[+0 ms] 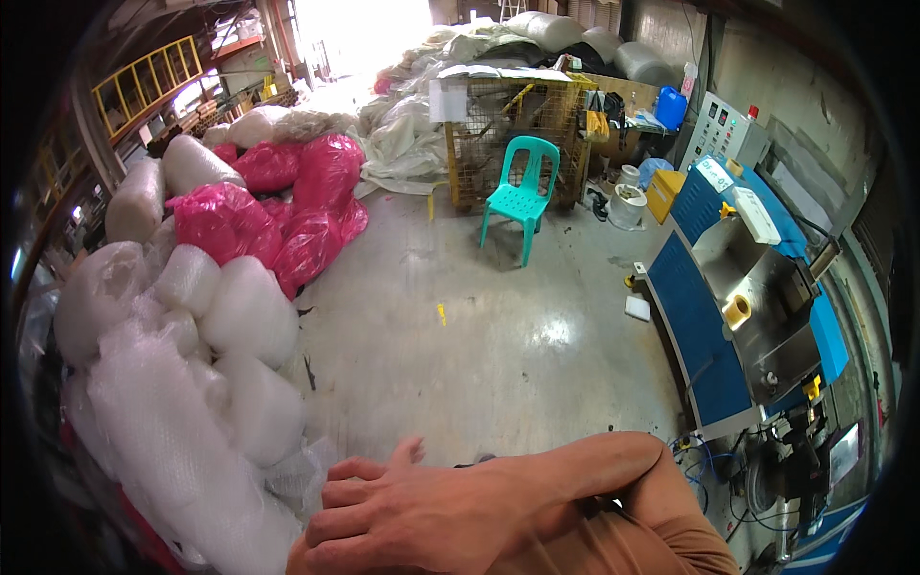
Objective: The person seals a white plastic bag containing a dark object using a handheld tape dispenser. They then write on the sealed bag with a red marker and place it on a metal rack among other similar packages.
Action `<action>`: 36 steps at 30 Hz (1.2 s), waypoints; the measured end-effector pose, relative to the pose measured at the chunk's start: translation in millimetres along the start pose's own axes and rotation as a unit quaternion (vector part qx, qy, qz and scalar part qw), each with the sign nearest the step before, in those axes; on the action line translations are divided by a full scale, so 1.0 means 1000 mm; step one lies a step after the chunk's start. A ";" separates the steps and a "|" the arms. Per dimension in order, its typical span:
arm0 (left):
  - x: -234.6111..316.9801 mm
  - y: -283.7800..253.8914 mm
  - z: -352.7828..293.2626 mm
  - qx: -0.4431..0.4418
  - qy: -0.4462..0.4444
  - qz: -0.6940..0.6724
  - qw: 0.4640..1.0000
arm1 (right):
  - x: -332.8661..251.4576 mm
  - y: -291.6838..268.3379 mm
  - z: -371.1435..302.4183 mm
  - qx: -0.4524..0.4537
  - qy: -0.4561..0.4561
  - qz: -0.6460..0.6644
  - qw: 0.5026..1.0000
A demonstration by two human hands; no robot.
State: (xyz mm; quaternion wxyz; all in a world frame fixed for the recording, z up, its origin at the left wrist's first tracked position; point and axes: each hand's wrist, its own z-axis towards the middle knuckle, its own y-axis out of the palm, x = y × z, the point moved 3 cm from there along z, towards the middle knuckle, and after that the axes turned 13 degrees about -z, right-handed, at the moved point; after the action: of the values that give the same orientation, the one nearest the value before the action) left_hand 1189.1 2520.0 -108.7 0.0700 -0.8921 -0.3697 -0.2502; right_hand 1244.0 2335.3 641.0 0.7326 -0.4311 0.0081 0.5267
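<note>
My right forearm comes across from the lower right, bent at the elbow. At the bottom middle lies my right hand (412, 513), back up, fingers pointing left, slightly bent and apart, thumb sticking up on the far side. No object shows in it. A bit of skin below its fingertips may be my left arm; my left hand is out of sight. Nearest to my right hand, on the left, are rolls and sheets of clear bubble wrap (172, 431), piled on the floor.
Pink plastic-wrapped bundles (321, 206) lie behind the bubble wrap. A green plastic chair (523, 196) stands before a wire cage (470, 158). Along the right is a blue machine (695, 335) with a metal trough, a tape roll (736, 311) and cables below. White sheeting (407, 144) heaps up behind.
</note>
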 end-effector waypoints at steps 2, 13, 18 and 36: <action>0.109 0.063 0.052 -0.040 0.073 -0.024 0.996 | 0.019 -0.040 -0.011 -0.009 -0.004 0.014 1.000; 0.432 0.386 0.139 -0.147 0.308 0.141 0.929 | 0.189 -0.276 -0.162 0.019 -0.046 0.072 0.996; 0.374 0.327 0.194 0.020 0.058 0.055 0.997 | 0.247 -0.398 -0.209 -0.026 -0.086 0.059 0.994; 0.645 0.558 0.436 0.053 -0.020 -0.103 0.993 | 0.623 -0.780 -0.611 -0.029 0.471 -0.230 0.851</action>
State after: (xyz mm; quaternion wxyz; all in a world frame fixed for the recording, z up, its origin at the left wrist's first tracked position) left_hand 2136.3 2657.8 -130.8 0.0837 -0.8488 -0.4741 -0.2186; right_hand 2398.9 2363.2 452.5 0.7286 -0.6378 0.2378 0.0768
